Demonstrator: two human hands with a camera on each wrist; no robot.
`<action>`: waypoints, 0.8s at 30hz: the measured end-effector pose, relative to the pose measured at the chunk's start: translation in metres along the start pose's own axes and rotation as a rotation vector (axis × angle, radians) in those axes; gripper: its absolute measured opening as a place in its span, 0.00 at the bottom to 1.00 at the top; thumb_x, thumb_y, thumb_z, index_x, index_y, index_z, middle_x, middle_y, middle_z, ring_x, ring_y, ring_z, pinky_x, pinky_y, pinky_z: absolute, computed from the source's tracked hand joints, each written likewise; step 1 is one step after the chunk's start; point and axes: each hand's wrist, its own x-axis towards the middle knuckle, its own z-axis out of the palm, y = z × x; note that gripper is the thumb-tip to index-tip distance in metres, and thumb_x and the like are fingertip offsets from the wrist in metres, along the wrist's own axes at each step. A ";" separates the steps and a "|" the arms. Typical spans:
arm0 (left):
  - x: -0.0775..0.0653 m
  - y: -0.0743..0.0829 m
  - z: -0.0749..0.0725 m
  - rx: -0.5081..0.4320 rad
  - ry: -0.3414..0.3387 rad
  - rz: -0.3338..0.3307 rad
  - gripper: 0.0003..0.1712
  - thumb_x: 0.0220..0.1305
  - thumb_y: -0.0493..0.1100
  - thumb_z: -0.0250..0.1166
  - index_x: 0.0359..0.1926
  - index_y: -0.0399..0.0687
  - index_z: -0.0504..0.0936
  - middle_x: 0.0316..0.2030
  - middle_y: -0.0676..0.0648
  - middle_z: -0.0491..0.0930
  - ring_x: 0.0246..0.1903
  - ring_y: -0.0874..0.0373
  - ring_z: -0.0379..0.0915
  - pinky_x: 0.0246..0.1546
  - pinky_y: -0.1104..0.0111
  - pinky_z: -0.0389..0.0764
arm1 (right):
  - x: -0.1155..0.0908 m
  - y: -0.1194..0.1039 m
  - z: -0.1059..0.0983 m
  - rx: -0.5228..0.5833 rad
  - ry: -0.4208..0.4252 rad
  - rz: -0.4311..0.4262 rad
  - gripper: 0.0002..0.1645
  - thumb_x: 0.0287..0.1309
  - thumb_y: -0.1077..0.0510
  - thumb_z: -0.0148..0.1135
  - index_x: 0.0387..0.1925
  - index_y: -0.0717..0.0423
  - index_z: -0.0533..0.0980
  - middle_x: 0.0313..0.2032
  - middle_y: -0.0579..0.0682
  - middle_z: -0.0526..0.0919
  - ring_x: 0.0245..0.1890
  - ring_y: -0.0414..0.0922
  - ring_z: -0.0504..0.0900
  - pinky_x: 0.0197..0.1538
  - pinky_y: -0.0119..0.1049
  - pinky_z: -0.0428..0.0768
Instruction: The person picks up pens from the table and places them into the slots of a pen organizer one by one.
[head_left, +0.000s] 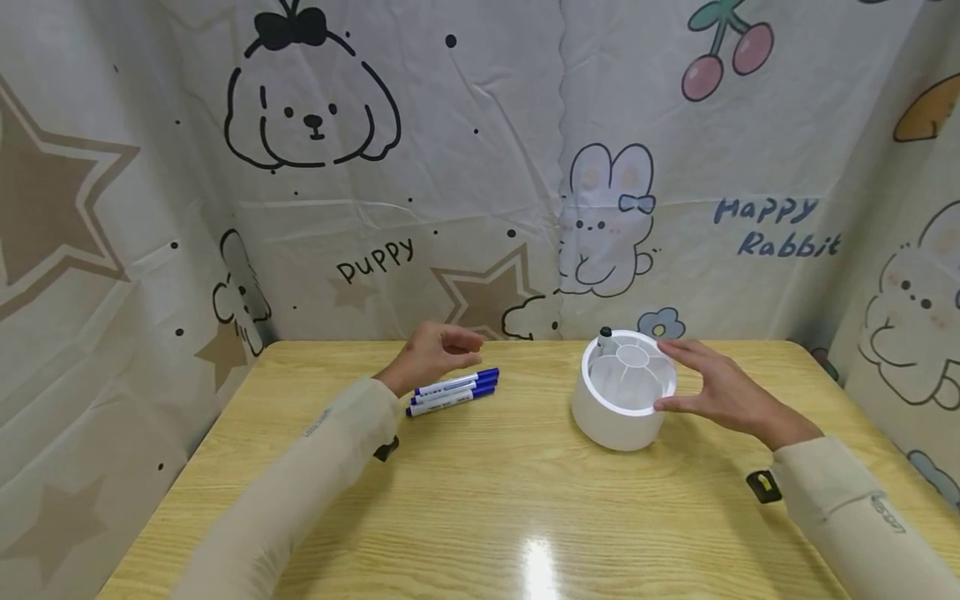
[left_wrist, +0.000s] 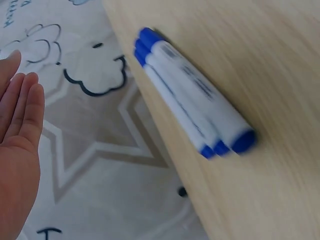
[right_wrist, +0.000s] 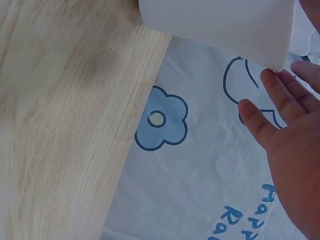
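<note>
Three whiteboard markers (head_left: pixel 450 392) with white barrels and blue caps lie side by side on the table; the left wrist view shows these markers (left_wrist: pixel 187 95) close up. Just above them hovers my left hand (head_left: pixel 437 354), its fingers loosely extended and holding nothing. To the right stands a round white pen organizer (head_left: pixel 618 425), divided into compartments. A dark-tipped pen (head_left: pixel 604 340) stands upright in its back left compartment. My right hand (head_left: pixel 723 392) is spread at the organizer's right side, with thumb and fingertips at the rim. In the right wrist view, fingertips (right_wrist: pixel 270 77) meet its edge.
The wooden table (head_left: pixel 480 500) ends at a back edge against a printed cloth (head_left: pixel 480 167) with cartoon animals, stars and lettering. More cloth hangs along both sides. A dark wrist-strap piece (head_left: pixel 763 487) sits below the right sleeve.
</note>
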 end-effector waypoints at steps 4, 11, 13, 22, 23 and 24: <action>-0.011 -0.015 -0.008 0.021 -0.015 -0.007 0.18 0.64 0.37 0.71 0.54 0.38 0.84 0.50 0.41 0.84 0.49 0.51 0.82 0.51 0.63 0.83 | -0.001 0.000 -0.001 0.007 0.008 -0.001 0.58 0.45 0.47 0.81 0.69 0.70 0.63 0.67 0.71 0.63 0.65 0.73 0.62 0.58 0.73 0.67; -0.024 -0.035 -0.018 0.048 -0.014 -0.042 0.19 0.61 0.35 0.72 0.53 0.36 0.84 0.51 0.40 0.84 0.50 0.49 0.81 0.52 0.60 0.82 | -0.002 0.001 -0.005 0.002 0.026 -0.022 0.56 0.46 0.46 0.81 0.68 0.71 0.65 0.63 0.69 0.66 0.62 0.71 0.66 0.57 0.71 0.70; -0.027 -0.040 -0.020 0.058 -0.026 -0.050 0.19 0.61 0.34 0.72 0.53 0.35 0.84 0.50 0.40 0.84 0.50 0.48 0.81 0.53 0.60 0.82 | -0.002 0.002 -0.005 0.004 0.033 -0.030 0.55 0.46 0.47 0.81 0.68 0.71 0.66 0.62 0.68 0.68 0.62 0.70 0.67 0.57 0.71 0.70; -0.040 -0.059 -0.027 0.085 -0.131 -0.120 0.17 0.61 0.32 0.71 0.51 0.30 0.83 0.48 0.37 0.84 0.49 0.46 0.81 0.49 0.61 0.83 | 0.001 0.002 -0.008 0.002 -0.032 -0.015 0.57 0.51 0.45 0.77 0.73 0.65 0.60 0.71 0.70 0.60 0.68 0.73 0.58 0.60 0.75 0.62; -0.043 -0.061 -0.027 0.089 -0.130 -0.128 0.16 0.61 0.31 0.71 0.50 0.31 0.84 0.47 0.37 0.85 0.48 0.46 0.82 0.48 0.61 0.83 | 0.001 0.002 -0.008 0.005 -0.036 -0.012 0.56 0.51 0.45 0.77 0.73 0.65 0.59 0.71 0.70 0.60 0.68 0.73 0.58 0.61 0.75 0.61; -0.045 -0.063 -0.028 0.095 -0.129 -0.134 0.15 0.61 0.31 0.71 0.49 0.31 0.84 0.46 0.38 0.85 0.47 0.47 0.82 0.48 0.61 0.84 | 0.000 0.002 -0.008 0.006 -0.037 -0.009 0.56 0.51 0.45 0.77 0.73 0.65 0.60 0.71 0.70 0.60 0.68 0.73 0.58 0.60 0.75 0.62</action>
